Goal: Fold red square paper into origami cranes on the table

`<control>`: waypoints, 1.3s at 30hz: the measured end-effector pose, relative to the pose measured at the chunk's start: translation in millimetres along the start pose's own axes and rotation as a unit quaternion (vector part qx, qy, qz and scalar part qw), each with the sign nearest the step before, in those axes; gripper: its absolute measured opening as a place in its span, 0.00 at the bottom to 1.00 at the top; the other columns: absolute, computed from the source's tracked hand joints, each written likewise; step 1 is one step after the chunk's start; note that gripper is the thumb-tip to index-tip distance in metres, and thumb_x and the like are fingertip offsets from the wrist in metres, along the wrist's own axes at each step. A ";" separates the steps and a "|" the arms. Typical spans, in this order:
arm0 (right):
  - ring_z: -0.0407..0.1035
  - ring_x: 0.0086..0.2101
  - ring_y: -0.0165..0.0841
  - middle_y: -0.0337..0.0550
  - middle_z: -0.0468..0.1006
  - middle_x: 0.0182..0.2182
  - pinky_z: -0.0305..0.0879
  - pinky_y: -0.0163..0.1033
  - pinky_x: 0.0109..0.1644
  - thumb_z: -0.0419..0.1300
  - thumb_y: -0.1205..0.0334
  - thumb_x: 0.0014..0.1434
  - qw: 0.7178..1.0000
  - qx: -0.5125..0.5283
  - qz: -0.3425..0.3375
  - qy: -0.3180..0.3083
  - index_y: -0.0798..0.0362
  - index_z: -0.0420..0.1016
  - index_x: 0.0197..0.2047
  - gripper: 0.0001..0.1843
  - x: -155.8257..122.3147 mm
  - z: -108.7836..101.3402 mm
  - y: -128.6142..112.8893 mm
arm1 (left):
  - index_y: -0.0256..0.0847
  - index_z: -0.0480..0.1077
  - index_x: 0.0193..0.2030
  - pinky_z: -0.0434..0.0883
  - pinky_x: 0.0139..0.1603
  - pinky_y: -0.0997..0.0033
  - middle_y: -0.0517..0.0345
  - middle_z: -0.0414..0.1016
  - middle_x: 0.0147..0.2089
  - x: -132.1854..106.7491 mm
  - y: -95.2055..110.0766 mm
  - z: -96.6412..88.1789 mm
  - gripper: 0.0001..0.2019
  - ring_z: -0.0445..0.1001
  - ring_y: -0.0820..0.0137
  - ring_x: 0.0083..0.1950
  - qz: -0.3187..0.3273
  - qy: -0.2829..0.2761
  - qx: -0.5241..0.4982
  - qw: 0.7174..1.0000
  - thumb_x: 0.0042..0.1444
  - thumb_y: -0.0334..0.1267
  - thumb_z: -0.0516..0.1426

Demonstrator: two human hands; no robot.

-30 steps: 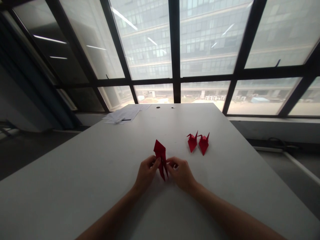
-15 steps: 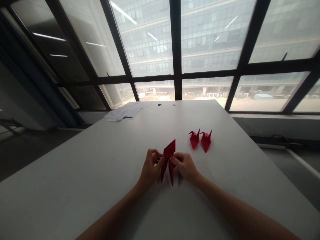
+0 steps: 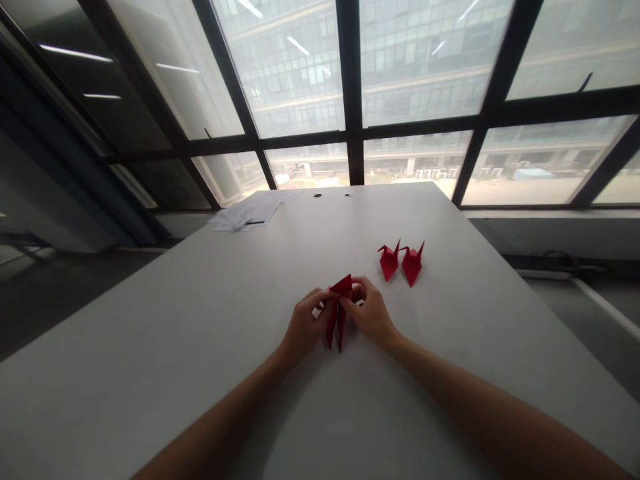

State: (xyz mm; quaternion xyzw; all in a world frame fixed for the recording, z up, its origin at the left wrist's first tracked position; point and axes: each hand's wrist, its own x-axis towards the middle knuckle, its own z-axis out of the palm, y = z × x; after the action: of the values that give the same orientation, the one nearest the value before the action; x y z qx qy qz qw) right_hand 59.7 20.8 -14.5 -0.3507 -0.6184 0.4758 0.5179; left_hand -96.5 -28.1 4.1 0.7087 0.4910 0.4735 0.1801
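A half-folded red paper figure stands between my hands over the white table, two long points hanging down. My left hand pinches its left side and my right hand pinches its upper right, pressing the top flap down. Both hands are closed on the paper. Two finished red paper cranes sit side by side on the table, a little beyond and right of my right hand.
A loose pile of white papers with a dark pen lies at the table's far left corner. Two small dark round spots mark the far edge. Large windows with dark frames rise behind the table.
The paper's upper flap, which stood up tall a second ago, has been folded down lower between my fingers. My hands have shifted slightly away from me on the table.
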 end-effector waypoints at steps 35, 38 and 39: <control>0.66 0.30 0.33 0.40 0.75 0.26 0.61 0.38 0.35 0.57 0.58 0.57 0.996 -0.058 -0.005 0.065 0.53 0.74 0.27 0.11 5.5 -3.4 3.1 | 0.39 0.73 0.38 0.71 0.34 0.73 0.57 0.77 0.33 -0.5 -10.6 -2.8 0.09 0.75 0.69 0.34 -0.135 0.061 -0.042 0.988 0.62 0.43 0.56; 0.67 0.32 0.34 0.42 0.76 0.28 0.63 0.38 0.37 0.58 0.56 0.59 0.996 -0.052 -0.011 0.078 0.54 0.76 0.29 0.12 5.3 -2.9 3.7 | 0.42 0.68 0.49 0.70 0.33 0.74 0.60 0.77 0.34 -1.0 -9.3 -2.4 0.11 0.74 0.71 0.32 -0.143 0.041 -0.126 0.981 0.62 0.42 0.56; 0.67 0.32 0.34 0.42 0.76 0.28 0.63 0.38 0.37 0.58 0.55 0.59 0.996 -0.051 -0.010 0.078 0.54 0.76 0.30 0.12 5.1 -2.8 3.3 | 0.43 0.68 0.50 0.70 0.33 0.75 0.60 0.77 0.35 -1.3 -8.3 -1.8 0.11 0.74 0.72 0.33 -0.138 0.041 -0.133 0.981 0.62 0.43 0.56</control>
State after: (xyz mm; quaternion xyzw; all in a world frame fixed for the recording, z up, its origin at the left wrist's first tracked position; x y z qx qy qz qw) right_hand 61.1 27.2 -16.1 -0.4059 -0.6032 0.4100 0.5508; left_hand -102.5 -25.9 -1.6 0.5842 0.5234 0.5337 0.3160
